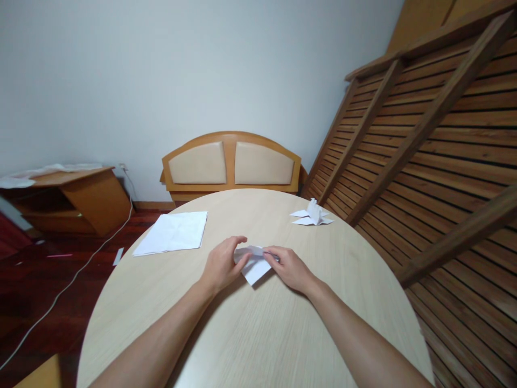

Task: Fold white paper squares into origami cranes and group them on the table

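Observation:
A folded piece of white paper [253, 271] is between my hands near the middle of the round table, one corner pointing toward me. My left hand [223, 264] is at its left side, thumb on the paper and forefinger curved above it with a gap between them. On the right edge, my right hand [290, 267] pinches the paper between thumb and fingers. The far part of the paper stands up in a fold, partly hidden by my fingers. Folded white paper figures [313, 214], which look like origami cranes, stand at the table's far right.
A stack of white paper sheets [173, 231] lies on the left of the wooden table [258, 334]. Behind stands a padded headboard [232, 161]. Wooden slatted panels [404, 156] lean along the right. A low cabinet [89, 199] and a white cable [76, 275] are at left.

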A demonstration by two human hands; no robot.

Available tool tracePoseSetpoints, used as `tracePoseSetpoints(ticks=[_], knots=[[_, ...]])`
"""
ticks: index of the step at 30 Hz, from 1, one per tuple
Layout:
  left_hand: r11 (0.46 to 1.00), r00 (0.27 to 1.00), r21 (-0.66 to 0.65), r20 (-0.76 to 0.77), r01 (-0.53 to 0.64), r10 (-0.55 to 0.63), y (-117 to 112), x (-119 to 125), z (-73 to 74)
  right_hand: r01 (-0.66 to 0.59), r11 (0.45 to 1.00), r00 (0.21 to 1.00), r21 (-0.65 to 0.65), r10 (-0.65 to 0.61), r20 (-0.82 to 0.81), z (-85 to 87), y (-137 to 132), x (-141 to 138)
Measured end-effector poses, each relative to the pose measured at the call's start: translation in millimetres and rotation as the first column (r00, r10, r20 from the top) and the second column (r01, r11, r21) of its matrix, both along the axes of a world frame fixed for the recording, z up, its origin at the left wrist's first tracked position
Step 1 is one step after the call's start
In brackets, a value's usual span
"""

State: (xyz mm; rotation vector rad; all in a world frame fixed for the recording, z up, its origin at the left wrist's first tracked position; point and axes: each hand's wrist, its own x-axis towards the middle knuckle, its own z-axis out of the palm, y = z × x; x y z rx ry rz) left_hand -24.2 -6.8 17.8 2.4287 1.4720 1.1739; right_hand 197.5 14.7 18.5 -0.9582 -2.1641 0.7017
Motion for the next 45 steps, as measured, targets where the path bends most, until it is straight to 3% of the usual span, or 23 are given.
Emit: tracePoseSetpoints(ticks=[4,7,12,18,27,30,35,45], knots=[[0.981,0.988,-0.187,0.135,-0.045,0.071,3,-2,-1.7,0.0,0.988,0.984,-0.152,-0.027,-0.178,-2.8,4,2],[0.961,0.969,-0.276,0.237,-0.004,0.072,7,-2,-2.5,-0.016,0.975,0.966,-0.223,-0.042,-0.255,-6.9,7,4],[0.96,0.917,-0.271,0.398,0.078,0.038,11,-3,-2.4,-0.103,0.934,0.928,-0.341,-0.033,-0.371,-9.1,11,6],[0.927,0.813,-0.31,0.582,0.211,0.01,15,-4,-5.2,-0.212,0.824,0.89,-0.526,-0.059,-0.452,-13.4,15,13],[0.886,0.699,-0.37,0.711,0.28,0.076,18,-6,-2.1,-0.197,0.827,0.936,-0.527,-0.001,-0.352,-9.9,14,20],[0.872,0.659,-0.398,0.742,0.286,0.123,17,-6,-0.1,-0.169,0.855,0.948,-0.49,0.004,-0.32,-8.5,14,21],[0.864,0.673,-0.412,0.73,0.289,0.123,16,-6,-0.7,-0.139,0.895,0.953,-0.423,0.005,-0.302,-5.3,12,21],[0.838,0.633,-0.423,0.763,0.343,0.126,12,0,1.6,-0.295,0.828,0.917,-0.477,0.105,-0.384,-2.0,6,15]])
